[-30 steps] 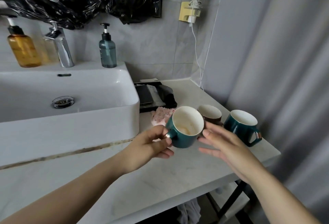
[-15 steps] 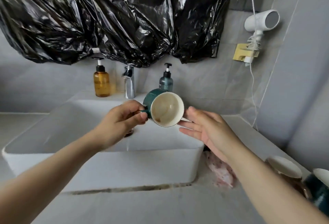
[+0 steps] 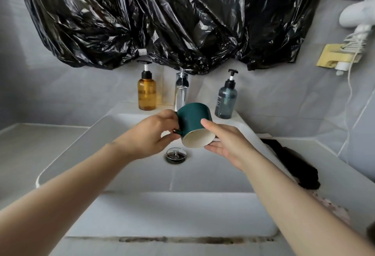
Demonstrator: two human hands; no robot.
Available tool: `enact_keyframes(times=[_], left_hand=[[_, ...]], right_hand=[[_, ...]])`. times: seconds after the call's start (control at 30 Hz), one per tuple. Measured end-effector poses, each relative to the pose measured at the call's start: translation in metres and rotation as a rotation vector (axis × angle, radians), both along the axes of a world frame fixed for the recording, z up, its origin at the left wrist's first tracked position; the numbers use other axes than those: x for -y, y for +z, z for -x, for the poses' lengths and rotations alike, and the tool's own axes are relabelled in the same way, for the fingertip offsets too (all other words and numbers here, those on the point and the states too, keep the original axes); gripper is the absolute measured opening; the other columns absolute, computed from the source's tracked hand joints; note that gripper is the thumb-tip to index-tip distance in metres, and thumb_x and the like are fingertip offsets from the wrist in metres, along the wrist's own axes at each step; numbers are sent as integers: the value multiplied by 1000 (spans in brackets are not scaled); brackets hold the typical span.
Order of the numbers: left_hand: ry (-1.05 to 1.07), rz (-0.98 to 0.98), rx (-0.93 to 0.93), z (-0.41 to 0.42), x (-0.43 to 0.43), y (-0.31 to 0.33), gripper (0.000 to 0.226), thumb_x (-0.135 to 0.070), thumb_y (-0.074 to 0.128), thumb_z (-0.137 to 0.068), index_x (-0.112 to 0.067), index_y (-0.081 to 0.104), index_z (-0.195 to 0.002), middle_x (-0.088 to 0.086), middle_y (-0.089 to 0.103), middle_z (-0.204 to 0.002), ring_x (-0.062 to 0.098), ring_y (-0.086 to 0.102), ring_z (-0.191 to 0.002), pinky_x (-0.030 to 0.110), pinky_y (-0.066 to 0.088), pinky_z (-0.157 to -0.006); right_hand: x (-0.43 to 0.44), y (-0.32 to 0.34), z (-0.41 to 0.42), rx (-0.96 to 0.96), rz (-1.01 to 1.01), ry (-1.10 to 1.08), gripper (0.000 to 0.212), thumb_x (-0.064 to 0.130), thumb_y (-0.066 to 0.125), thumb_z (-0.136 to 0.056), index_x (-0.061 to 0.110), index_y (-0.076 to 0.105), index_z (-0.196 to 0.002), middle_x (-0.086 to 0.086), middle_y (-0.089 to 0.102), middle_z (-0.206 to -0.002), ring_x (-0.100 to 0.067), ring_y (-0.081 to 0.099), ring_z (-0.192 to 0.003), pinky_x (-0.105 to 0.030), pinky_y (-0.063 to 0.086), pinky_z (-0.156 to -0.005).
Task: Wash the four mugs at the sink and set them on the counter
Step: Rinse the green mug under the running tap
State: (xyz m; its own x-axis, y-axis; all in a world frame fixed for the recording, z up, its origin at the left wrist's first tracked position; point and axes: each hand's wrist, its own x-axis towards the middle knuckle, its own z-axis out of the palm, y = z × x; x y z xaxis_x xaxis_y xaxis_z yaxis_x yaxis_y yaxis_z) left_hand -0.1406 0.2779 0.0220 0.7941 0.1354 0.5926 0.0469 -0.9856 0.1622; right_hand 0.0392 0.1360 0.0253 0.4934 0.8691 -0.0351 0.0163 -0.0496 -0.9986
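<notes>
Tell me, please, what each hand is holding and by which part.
The left hand grips the green mug by its handle; the right hand holds it near the rim, thumb on the wall, fingers underneath.

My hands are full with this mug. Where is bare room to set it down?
Bare: counter left of the sink, and its floor around the drain. Crowded: back ledge with bottles and tap; black item on the right counter.
</notes>
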Motion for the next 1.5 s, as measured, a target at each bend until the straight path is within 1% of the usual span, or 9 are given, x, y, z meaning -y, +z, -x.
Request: enact_keyframes(times=[0.13, 0.23, 0.37, 0.5, 0.9, 1.03, 1.13, 1.27, 1.5], left_hand=[[4, -15, 48, -2, -2, -14, 24, -27, 59, -92, -5, 70, -93, 8, 59, -105, 15, 56, -98, 15, 42, -87], [0, -51, 144, -3, -2, -15, 13, -14, 68, -88, -3, 70, -95, 8, 58, -111, 17, 57, -100, 11, 42, -91], [18, 83, 323, -3, 6, -12, 45, -1, 75, -83, -7, 57, -124, 4, 43, -139, 19, 59, -109, 19, 55, -88], [29, 141, 365, -7, 8, -14, 75, 4, 78, -79, -8, 43, -146, 2, 40, -147, 25, 59, -121, 18, 54, -92], [16, 73, 347, -6, 5, -16, 70, -5, 78, -82, -3, 45, -144, 4, 45, -143, 18, 59, -115, 18, 54, -92], [17, 254, 306, -2, 10, -16, 34, -40, 74, -85, -15, 61, -105, -2, 55, -109, 11, 64, -90, 18, 56, -83], [88, 697, 229, -4, 15, -16, 47, -60, 57, -90, -15, 58, -77, -4, 63, -77, 19, 71, -76, 42, 60, -82], [233, 1274, 134, -1, 9, -10, 52, -57, 45, -96, -7, 46, -79, 15, 68, -73, 33, 75, -80, 46, 60, -87], [154, 1415, 247, -4, -6, -10, 29, -30, 52, -102, -5, 64, -95, 8, 53, -82, 29, 68, -83, 37, 61, -83]], right_hand=[[-2, -11, -1, 89, -124, 0, 21, 32, 70, -87, 19, 72, -103, -7, 71, -114, -22, 65, -113, -38, 50, -101], [-2, -11, -1, 111, -225, 5, 30, 28, 74, -84, 19, 69, -112, -3, 73, -111, -21, 65, -114, -41, 49, -103], [-1, -11, -1, 121, -387, 28, 39, 21, 72, -83, 17, 63, -121, -2, 71, -118, -22, 63, -117, -39, 48, -103], [2, -11, -1, 197, -481, 29, 39, 2, 68, -87, 15, 59, -123, 1, 68, -123, -7, 64, -111, -20, 51, -88], [3, -12, -1, 267, -462, 9, 40, 13, 71, -87, 15, 59, -126, 3, 69, -120, -6, 66, -108, -23, 52, -89], [4, -12, 0, 337, -358, -112, 25, 55, 63, -86, 36, 73, -99, 2, 72, -102, -16, 66, -103, -42, 50, -100], [1, -13, 3, 338, -254, -121, 34, 60, 54, -89, 32, 72, -84, 1, 71, -88, -20, 67, -95, -38, 55, -93], [-5, -16, 7, 299, -137, -5, 33, 59, 48, -91, 33, 68, -97, 7, 68, -112, -11, 63, -103, -36, 58, -89], [-29, -8, -5, 247, -97, 23, 47, 48, 43, -99, 18, 58, -132, 3, 63, -127, -13, 59, -116, -36, 53, -97]])
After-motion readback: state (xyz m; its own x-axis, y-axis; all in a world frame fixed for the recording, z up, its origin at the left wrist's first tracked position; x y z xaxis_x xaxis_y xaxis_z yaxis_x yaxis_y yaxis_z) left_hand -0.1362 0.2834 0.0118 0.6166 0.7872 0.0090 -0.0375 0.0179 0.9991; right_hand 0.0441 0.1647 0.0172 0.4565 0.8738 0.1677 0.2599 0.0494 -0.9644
